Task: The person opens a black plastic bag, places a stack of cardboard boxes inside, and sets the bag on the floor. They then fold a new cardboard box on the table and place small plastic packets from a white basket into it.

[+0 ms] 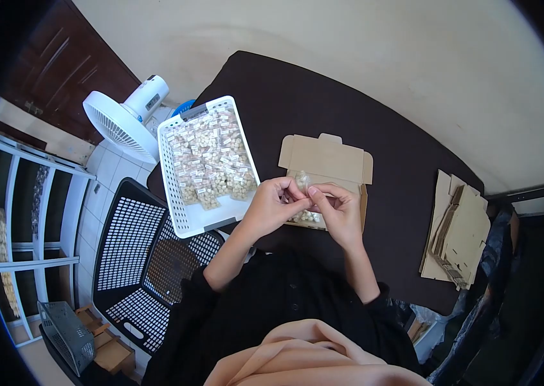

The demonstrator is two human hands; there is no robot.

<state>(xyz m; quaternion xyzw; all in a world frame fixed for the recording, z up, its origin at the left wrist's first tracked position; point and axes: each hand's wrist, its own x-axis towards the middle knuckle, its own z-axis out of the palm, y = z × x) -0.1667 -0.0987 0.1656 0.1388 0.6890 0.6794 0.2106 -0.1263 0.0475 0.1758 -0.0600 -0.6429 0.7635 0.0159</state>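
Over an open cardboard box (326, 156), my left hand (273, 207) and my right hand (341, 215) meet with fingertips pinched. Between them is a small clear plastic bag (301, 179) with pale pieces in it, its upper part showing above the fingers. Both hands appear closed on this bag, though the fingers cover part of it. More pale pieces (309, 217) lie in the box below my hands; whether they are bagged is hard to see. Left of the box, a white plastic basket (185, 226) holds many small labelled bags of similar pieces.
The box and basket stand on a dark-covered table (272, 90). Flat cardboard pieces (458, 231) are stacked at its right end. A white fan (117, 125) stands beyond the basket. A black perforated crate (132, 238) is at the lower left, near a white-framed shelf (34, 264).
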